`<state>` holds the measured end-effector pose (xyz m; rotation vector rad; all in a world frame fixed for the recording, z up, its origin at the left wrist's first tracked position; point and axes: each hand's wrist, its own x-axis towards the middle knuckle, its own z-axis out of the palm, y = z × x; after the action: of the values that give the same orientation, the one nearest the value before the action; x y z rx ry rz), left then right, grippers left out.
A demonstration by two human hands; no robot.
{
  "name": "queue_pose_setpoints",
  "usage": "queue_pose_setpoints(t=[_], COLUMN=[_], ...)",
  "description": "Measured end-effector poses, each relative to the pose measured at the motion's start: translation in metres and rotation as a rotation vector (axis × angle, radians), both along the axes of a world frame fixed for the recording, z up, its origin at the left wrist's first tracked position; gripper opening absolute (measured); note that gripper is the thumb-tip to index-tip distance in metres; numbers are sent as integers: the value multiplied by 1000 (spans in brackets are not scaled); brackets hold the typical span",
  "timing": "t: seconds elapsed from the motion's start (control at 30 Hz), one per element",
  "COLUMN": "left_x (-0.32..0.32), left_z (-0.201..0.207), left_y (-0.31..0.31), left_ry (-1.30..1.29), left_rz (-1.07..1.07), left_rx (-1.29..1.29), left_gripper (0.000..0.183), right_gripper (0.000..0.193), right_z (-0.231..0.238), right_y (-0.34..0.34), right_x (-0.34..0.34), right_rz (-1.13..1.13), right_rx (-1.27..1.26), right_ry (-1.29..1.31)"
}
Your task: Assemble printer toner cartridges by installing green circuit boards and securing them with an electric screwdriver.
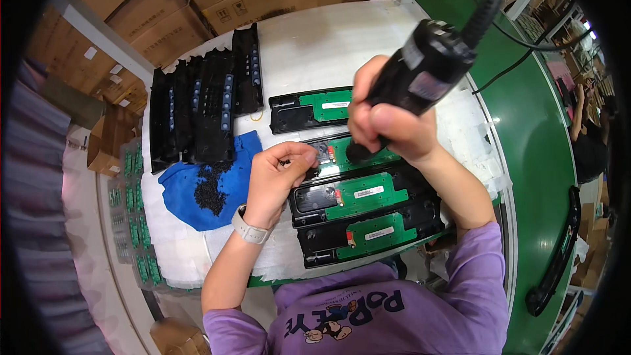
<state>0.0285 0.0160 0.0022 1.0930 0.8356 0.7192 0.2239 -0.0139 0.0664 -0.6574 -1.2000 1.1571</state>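
My right hand (399, 123) is wrapped round a black corded electric screwdriver (420, 69), its tip pointing down at a green circuit board set in a black plastic housing (315, 169). Beside that board, my left hand (279, 174) is closed with thumb and finger pinched. Small black bits like screws (284, 162) show between its fingers. Two more housings with green boards (386, 187) (394, 223) lie nearer to me, and another board in its housing (289, 116) lies farther off. Left of my left hand, a heap of small black screws (210, 190) rests on a blue cloth (177, 187).
Black housings with blue parts (213, 108) lie side by side at the far left. Trays of green boards (135, 223) stand by the left edge of the white-covered table (296, 39). Cardboard boxes (250, 0) line the back. A green bench (526, 223) runs along the right, with a person beyond.
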Motion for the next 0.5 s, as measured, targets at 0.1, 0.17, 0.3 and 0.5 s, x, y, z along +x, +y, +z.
queue_pose_setpoints(t=[0.1, 0.17, 0.3, 0.5], left_x=[-1, -2, -3, -2], left_z=[-3, -5, -8, -17], left_y=[1, 3, 8, 11], left_ry=[10, -7, -43, -84], left_rz=[19, 22, 48, 40], left_rx=[24, 4, -13, -47], left_gripper=[14, 14, 14, 12], right_gripper=[26, 24, 24, 19], right_z=[-7, -10, -12, -9], right_y=[3, 4, 5, 6], right_x=[-6, -8, -8, -16], right_rz=[-13, -2, 30, 3], right_rx=[-21, -34, -33, 124], right_ry=[-64, -74, -77, -221])
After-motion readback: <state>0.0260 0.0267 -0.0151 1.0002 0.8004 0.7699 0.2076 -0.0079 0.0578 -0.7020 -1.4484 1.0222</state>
